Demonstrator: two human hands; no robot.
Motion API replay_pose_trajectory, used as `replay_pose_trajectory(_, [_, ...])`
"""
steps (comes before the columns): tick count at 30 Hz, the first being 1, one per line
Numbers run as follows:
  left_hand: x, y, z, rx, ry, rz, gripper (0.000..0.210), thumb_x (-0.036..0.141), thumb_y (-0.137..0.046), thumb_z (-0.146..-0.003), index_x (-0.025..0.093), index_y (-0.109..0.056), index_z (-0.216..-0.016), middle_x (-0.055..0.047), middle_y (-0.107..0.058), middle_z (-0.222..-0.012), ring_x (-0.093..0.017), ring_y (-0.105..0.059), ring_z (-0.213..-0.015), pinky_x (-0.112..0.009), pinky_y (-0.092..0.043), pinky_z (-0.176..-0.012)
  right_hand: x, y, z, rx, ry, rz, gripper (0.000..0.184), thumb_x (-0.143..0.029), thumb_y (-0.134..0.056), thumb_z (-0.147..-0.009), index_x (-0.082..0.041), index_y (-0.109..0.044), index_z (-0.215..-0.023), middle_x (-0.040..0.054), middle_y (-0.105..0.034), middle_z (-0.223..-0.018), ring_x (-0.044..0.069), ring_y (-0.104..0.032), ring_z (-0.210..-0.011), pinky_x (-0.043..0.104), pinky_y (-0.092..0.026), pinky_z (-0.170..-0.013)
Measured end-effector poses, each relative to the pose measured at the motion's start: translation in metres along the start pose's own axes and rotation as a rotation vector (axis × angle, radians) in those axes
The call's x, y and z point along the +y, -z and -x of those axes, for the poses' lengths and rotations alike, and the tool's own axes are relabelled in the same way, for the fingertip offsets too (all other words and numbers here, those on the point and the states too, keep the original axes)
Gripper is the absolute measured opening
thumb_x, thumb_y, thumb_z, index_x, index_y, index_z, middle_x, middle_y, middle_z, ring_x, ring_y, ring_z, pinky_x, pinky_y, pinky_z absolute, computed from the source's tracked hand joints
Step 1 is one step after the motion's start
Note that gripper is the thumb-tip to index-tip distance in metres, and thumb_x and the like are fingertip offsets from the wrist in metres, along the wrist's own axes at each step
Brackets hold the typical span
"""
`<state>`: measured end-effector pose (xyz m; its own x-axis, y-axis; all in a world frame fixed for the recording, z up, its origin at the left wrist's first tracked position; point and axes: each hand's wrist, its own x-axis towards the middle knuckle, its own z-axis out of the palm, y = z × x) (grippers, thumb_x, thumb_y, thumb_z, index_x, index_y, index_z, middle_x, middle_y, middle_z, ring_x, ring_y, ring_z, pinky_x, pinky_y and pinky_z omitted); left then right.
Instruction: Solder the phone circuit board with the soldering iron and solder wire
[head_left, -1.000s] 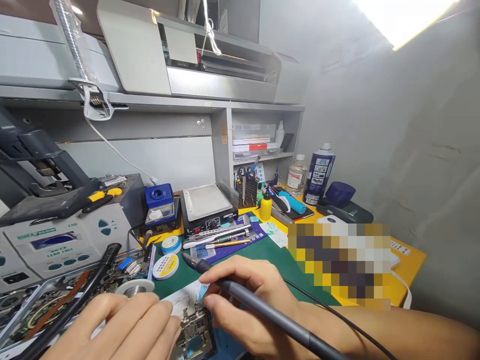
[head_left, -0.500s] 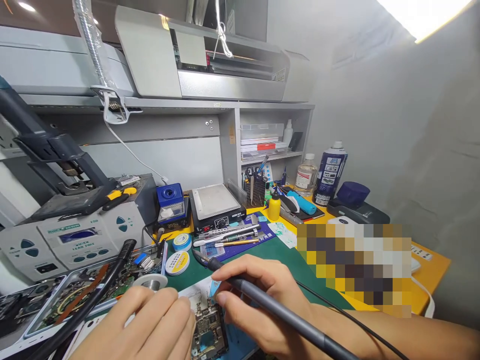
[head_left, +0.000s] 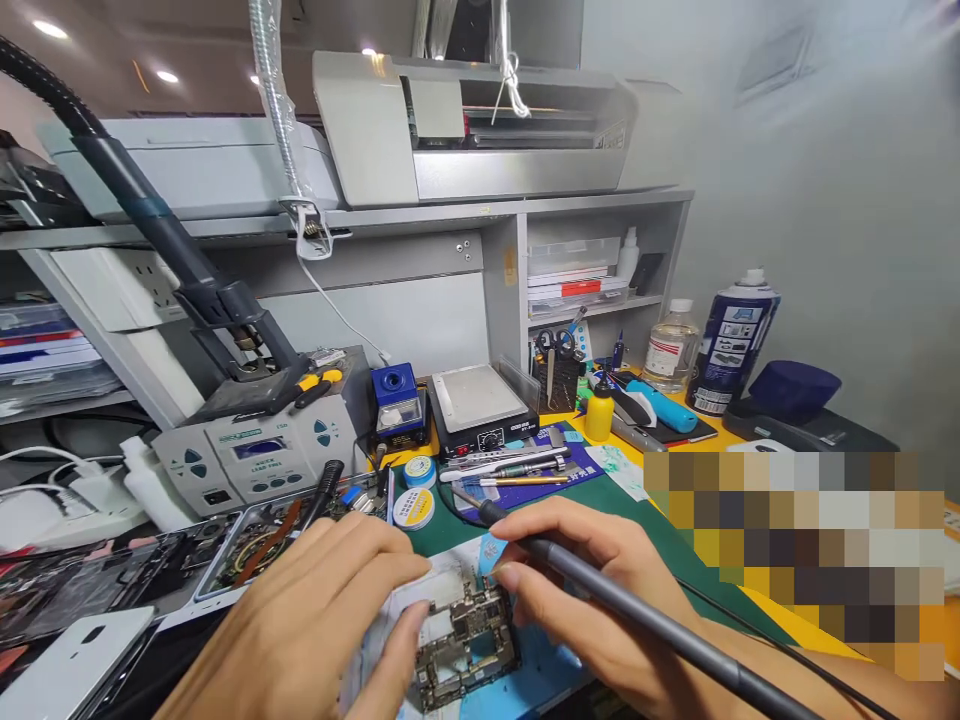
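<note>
In the lower middle lies a phone circuit board (head_left: 472, 630), partly over a blue surface and next to a crumpled white cloth or paper (head_left: 442, 580). My left hand (head_left: 322, 600) rests over the white material at the board's left edge, fingers stretched and thumb apart. My right hand (head_left: 592, 570) grips a dark grey soldering iron (head_left: 622, 595) like a pen. Its thin tip points up and left, away from the board, towards the round tins. A light-blue piece (head_left: 491, 552) shows by my right thumb; whether I touch it is unclear.
A soldering station (head_left: 262, 450) and opened phone parts (head_left: 255, 550) crowd the left. Behind are a hot plate (head_left: 480, 400), pens, tweezers and round tins (head_left: 414, 508). A yellow bottle (head_left: 599, 412) and spray can (head_left: 733, 345) stand right. A black cable runs along my right forearm.
The view has swung left, showing more of the bench there. My left hand has gone from curled to stretched fingers, uncovering more of the board. My right hand keeps the soldering iron.
</note>
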<state>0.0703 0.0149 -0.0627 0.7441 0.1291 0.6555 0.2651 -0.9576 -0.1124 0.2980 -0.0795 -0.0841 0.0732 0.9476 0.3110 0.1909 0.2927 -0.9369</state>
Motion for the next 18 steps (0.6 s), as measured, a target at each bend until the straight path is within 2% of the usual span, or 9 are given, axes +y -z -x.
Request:
replay_pose_trajectory(3, [0.005, 0.005, -0.001, -0.03, 0.098, 0.129, 0.015, 0.018, -0.058, -0.09, 0.024, -0.061, -0.104, 0.001, -0.067, -0.095, -0.014, -0.062, -0.085, -0.026, -0.049, -0.072, 0.0, 0.0, 0.0, 0.012, 0.009, 0.033, 0.015, -0.031, -0.068, -0.092, -0.021, -0.07, -0.105, -0.0001, -0.066, -0.069, 0.013, -0.056, -0.055, 0.024, -0.048, -0.052])
replay_pose_trajectory(6, [0.016, 0.005, -0.005, -0.17, 0.281, 0.231, 0.016, 0.014, -0.054, -0.092, 0.026, -0.062, -0.099, 0.004, -0.068, -0.09, -0.011, -0.065, -0.085, -0.025, -0.051, -0.078, 0.001, 0.001, 0.002, 0.051, 0.046, 0.112, 0.012, -0.031, -0.07, -0.092, -0.024, -0.073, -0.101, 0.0019, -0.069, -0.071, 0.016, -0.06, -0.056, 0.026, -0.05, -0.051])
replay_pose_trajectory(7, [0.019, 0.005, -0.006, -0.168, 0.306, 0.27, 0.016, 0.013, -0.053, -0.093, 0.025, -0.062, -0.096, 0.005, -0.068, -0.088, -0.011, -0.065, -0.083, -0.024, -0.051, -0.077, 0.002, 0.001, 0.003, 0.059, 0.063, 0.14, 0.011, -0.031, -0.07, -0.091, -0.025, -0.074, -0.101, 0.0026, -0.071, -0.073, 0.016, -0.061, -0.057, 0.026, -0.051, -0.052])
replay_pose_trajectory(13, [0.025, 0.003, -0.003, -0.097, 0.374, 0.394, 0.016, 0.01, -0.056, -0.09, 0.024, -0.063, -0.091, 0.006, -0.068, -0.085, -0.008, -0.065, -0.082, -0.023, -0.05, -0.078, 0.005, 0.002, 0.007, 0.077, 0.112, 0.148, 0.011, -0.031, -0.075, -0.089, -0.031, -0.074, -0.1, 0.0035, -0.077, -0.075, 0.019, -0.067, -0.056, 0.028, -0.054, -0.05])
replay_pose_trajectory(18, [0.024, 0.002, -0.001, -0.129, 0.367, 0.4, 0.015, 0.011, -0.056, -0.091, 0.024, -0.063, -0.091, 0.006, -0.067, -0.084, -0.009, -0.063, -0.081, -0.024, -0.049, -0.076, -0.001, 0.001, 0.006, 0.088, 0.141, 0.148, 0.011, -0.028, -0.077, -0.087, -0.033, -0.074, -0.097, 0.0012, -0.078, -0.074, 0.018, -0.07, -0.057, 0.027, -0.057, -0.053])
